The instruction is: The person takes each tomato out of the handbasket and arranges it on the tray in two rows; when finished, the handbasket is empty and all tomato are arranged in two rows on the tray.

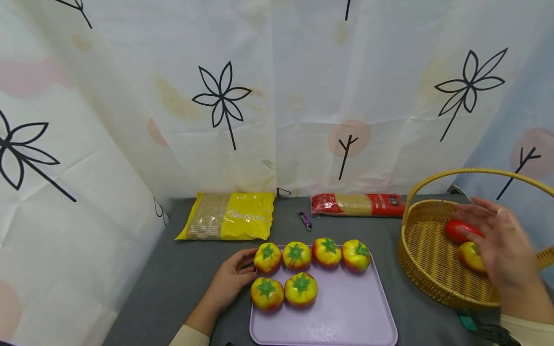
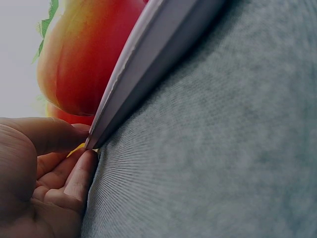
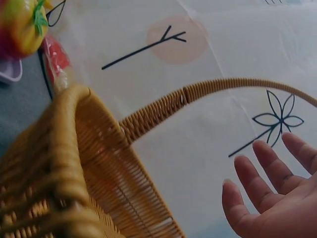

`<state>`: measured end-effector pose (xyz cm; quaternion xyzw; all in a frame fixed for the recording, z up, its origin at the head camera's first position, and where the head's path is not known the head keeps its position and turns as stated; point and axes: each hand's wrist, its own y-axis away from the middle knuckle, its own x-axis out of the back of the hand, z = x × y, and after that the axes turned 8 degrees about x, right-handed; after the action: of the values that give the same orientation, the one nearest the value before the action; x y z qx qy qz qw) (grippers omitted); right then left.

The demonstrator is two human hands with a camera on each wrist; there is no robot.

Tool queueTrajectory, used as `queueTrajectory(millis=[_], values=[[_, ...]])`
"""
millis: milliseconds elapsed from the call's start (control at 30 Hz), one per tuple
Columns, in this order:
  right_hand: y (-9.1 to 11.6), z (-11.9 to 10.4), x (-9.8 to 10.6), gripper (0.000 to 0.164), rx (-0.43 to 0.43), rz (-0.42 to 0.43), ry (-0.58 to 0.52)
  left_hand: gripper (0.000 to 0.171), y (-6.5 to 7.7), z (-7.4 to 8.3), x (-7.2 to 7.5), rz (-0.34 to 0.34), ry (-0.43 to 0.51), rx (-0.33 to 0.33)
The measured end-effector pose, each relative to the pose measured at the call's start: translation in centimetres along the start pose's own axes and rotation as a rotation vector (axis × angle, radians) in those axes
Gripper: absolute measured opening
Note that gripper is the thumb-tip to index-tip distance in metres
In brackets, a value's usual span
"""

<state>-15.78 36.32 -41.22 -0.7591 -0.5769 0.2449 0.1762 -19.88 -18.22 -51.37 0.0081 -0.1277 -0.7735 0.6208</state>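
On the lilac tray [image 1: 346, 307] sit several yellow-and-red persimmons [image 1: 300, 289] with green star-shaped leaves, a row at the back and two in front. My left hand [image 1: 229, 278] is at the tray's left edge; in the left wrist view, its thumb and fingers [image 2: 81, 176] pinch the rim. Over the right side of the wicker basket [image 1: 426, 250] is my right hand [image 1: 506, 245], holding nothing, fingers spread and slightly bent. Inside the basket lie a smooth red item [image 1: 459, 231], partly hidden by that hand, and another persimmon [image 1: 471, 257].
Behind the tray lie a yellow bag [image 1: 246, 216], a small purple-wrapped candy [image 1: 305, 220] and a red packet of noodles [image 1: 357, 205]. The basket's tall handle [image 1: 472, 170] arches over it. A black-and-green object [image 1: 469, 322] lies near the right sleeve. Patterned curtains enclose the grey table.
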Motion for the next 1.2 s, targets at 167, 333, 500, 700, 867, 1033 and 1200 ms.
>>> queueTrajectory(millis=[167, 333, 500, 700, 867, 1033, 1200], values=[[0.0, 0.5, 1.2, 0.041, -0.006, 0.062, 0.096, 0.06, -0.1, -0.1, 0.0, -0.003, 0.008, -0.002], [0.3, 0.8, 2.1, 0.04, -0.062, 0.112, 0.285, 0.06, -0.1, -0.2, 0.0, 0.002, 0.002, -0.003], [0.5, 1.5, 3.1, 0.031, -0.148, 0.117, 0.511, 0.06, -0.1, -0.1, 0.0, 0.003, 0.006, -0.002], [0.4, 2.4, 4.0, 0.053, -0.199, 0.025, 0.675, 0.06, -0.1, 0.0, -0.1, -0.001, 0.006, -0.007], [0.3, 2.5, 3.9, 0.069, -0.284, 0.018, 0.758, 0.06, -0.1, 0.0, -0.1, -0.002, 0.004, -0.007], [-0.3, 2.1, 3.6, 0.077, -0.381, -0.031, 0.76, 0.059, -0.2, -0.1, -0.1, 0.0, 0.006, -0.008], [-0.4, 2.2, 3.4, 0.079, -0.424, -0.07, 0.774, 0.059, -0.2, -0.2, -0.1, 0.004, 0.008, -0.009]])
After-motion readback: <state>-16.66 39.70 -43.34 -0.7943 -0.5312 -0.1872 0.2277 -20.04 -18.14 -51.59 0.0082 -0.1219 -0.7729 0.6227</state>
